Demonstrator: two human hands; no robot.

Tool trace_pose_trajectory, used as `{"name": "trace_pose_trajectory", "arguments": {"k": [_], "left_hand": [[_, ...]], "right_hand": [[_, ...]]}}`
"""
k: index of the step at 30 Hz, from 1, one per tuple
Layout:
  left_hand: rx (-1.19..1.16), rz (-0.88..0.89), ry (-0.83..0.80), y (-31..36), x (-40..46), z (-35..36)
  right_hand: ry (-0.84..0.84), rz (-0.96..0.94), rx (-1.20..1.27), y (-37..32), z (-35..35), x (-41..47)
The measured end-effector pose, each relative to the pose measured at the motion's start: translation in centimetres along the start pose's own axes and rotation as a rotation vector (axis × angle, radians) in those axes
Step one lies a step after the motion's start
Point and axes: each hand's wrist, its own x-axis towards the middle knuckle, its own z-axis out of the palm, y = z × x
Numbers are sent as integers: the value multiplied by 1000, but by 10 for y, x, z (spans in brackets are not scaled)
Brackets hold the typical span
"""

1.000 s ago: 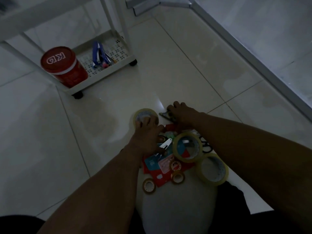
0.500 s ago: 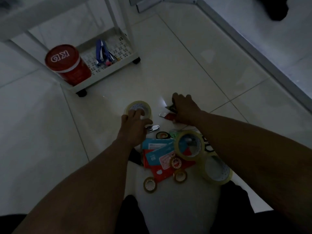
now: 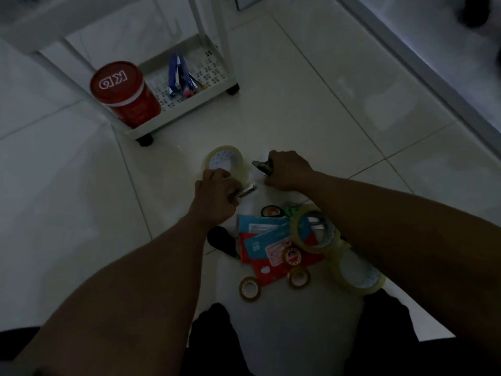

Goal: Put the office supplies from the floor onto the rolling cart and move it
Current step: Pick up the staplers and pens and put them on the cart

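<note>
My left hand (image 3: 217,195) grips a clear tape roll (image 3: 224,161) and a small metal clip-like piece (image 3: 244,191), held just above the floor. My right hand (image 3: 290,169) is closed on a dark tool (image 3: 261,166) whose tip pokes out to the left. A pile of supplies lies on the tiles below my hands: blue and red card packs (image 3: 264,240), two big clear tape rolls (image 3: 314,232) (image 3: 357,275), three small tape rolls (image 3: 249,288). The white rolling cart (image 3: 189,104) stands at the upper left.
The cart's bottom shelf carries a red tub (image 3: 124,95) and a blue stapler (image 3: 177,73) with small bits. Its black wheels (image 3: 145,139) rest on white tiles. A white frame rail (image 3: 420,66) runs diagonally at the right. My dark-clothed knees fill the bottom edge.
Both hands have lifted off the pile and moved up toward the cart, the left carrying the clear tape roll and metal piece, the right carrying the dark tool.
</note>
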Motion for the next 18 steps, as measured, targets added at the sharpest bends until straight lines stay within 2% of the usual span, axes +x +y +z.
{"name": "trace_pose_trajectory", "arguments": {"k": [2,6,8,11,14,18], "left_hand": [[-114,-4,42,-9,5,0],[-197,-130,-7,-16,9,-11],[-295,-169,-17,-15,7,-15],[-372,-225,29,-7,11,-25],[-576,-342,62,-2,21,-34],[-742,-428,65,-1,26,-35]], "right_hand": [[-31,-17,-2,-14,-2,-5],[-270,-25,-27,-47,-2,-17],[-328,-75,-61,-60,6,-22],[-317,-139,-95,-75,22,-32],[-288,-201,-107,-87,42,-41],[-68,-329,-286,-101,72,-50]]}}
